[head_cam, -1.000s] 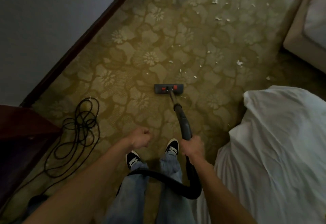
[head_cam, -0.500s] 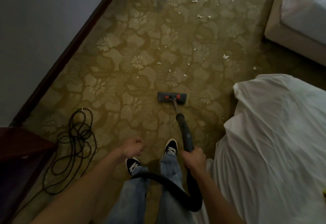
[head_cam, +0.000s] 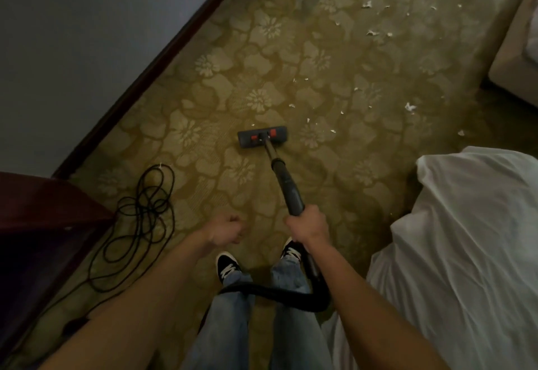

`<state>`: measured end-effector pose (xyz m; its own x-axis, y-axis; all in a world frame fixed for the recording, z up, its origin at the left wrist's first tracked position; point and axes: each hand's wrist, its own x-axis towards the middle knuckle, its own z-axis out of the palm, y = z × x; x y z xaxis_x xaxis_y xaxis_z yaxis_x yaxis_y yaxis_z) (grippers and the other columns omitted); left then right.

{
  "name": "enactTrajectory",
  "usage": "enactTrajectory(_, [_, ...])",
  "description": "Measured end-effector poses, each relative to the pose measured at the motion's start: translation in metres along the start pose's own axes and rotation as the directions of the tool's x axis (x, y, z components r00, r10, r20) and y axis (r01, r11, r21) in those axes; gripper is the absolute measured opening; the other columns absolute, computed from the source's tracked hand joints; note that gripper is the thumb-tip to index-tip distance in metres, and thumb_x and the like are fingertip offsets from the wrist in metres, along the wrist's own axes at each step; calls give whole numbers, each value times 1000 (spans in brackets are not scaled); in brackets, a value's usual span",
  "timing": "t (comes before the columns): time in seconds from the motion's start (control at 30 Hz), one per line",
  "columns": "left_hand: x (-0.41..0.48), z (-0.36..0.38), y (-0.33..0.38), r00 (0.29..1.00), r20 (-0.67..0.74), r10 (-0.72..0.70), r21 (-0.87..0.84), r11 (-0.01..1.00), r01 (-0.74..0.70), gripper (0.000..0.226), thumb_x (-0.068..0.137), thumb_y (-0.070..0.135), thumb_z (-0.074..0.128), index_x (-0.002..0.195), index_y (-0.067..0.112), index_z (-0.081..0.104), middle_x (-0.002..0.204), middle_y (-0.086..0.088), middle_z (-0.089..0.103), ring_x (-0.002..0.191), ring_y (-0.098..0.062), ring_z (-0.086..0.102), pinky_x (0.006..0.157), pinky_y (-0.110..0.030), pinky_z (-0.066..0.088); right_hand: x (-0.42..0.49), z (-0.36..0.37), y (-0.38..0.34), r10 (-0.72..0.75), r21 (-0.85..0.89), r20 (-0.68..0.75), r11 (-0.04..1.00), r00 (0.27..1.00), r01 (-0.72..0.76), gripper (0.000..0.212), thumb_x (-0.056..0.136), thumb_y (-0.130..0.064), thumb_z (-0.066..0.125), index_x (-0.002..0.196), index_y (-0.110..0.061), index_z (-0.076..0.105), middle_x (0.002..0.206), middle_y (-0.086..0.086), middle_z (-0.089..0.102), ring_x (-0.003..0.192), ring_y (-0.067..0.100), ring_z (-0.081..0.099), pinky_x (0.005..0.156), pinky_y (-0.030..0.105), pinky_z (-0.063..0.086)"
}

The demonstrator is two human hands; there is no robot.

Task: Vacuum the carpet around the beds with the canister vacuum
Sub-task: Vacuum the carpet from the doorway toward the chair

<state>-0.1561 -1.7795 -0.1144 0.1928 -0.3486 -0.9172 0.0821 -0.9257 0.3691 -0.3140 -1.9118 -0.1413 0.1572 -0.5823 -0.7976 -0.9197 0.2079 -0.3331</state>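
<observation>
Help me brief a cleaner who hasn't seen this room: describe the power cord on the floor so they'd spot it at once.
Start at the dark baseboard along the wall on the left and follow it down to the dark wooden furniture in the corner. Just beside that, on the patterned carpet, lies the cord. It is thin, black and loosely tangled in loops, unlike the thick hose by the feet.

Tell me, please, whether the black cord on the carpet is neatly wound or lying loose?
Loose. The black cord sprawls in tangled, uneven loops on the carpet beside the dark wooden furniture, one strand trailing toward the bottom left.
</observation>
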Motion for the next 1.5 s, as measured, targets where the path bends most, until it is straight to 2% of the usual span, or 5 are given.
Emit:
enactTrajectory(0.43, [-1, -34, -8, 996, -93, -1, -104, 995, -9, 24, 103, 23, 55, 116, 6, 65, 108, -8, 65, 90, -16, 62, 61, -19, 46, 33, 15, -61, -117, -117, 20, 986, 993, 118, 40, 82, -24, 71, 119, -8, 64, 100, 13, 70, 85, 31, 74, 76, 45, 65])
enactTrajectory(0.67, [0, -31, -30, 996, -77, -38, -95, 995, 30, 23, 102, 23, 55, 115, 6, 64, 119, -10, 66, 105, -22, 66, 63, -19, 47, 30, 31, -59, -117, -136, -13, 984, 993, 114, 35, 88, -23, 71, 117, -4, 64, 95, 9, 64, 79, 23, 64, 49, 25, 44])
enactTrajectory(0.83, [-4, -39, -36, 996, -82, -41, -73, 997, 35, 29, 102, 25, 55, 121, 5, 63, 123, -13, 66, 107, -24, 66, 63, -22, 46, 36, 18, -70, -54, -25, -50, 998, 997, 53, 43, 84, -27, 72, 120, -3, 64, 103, 15, 71, 88, 31, 74, 78, 44, 65])
enactTrajectory(1.23, [-5, -35, -5, 997, -19, 70, 15, 997, -70, 14, 104, 28, 53, 107, 17, 61, 113, -7, 65, 103, -21, 65, 64, -24, 45, -10, 7, 34, 166, 123, -159, 981, 973, -147, 38, 76, -32, 74, 104, -8, 70, 84, 11, 72, 73, 29, 73, 64, 41, 64])
enactTrajectory(1.5, [0, -18, 24, 988, 74, 138, 110, 983, -146, 24, 104, 27, 51, 121, 12, 60, 117, -6, 63, 100, -18, 65, 62, -22, 44, -36, -9, 61, 258, 268, -214, 943, 942, -198, 26, 81, -19, 72, 106, -10, 69, 88, 14, 74, 78, 33, 74, 71, 45, 65])
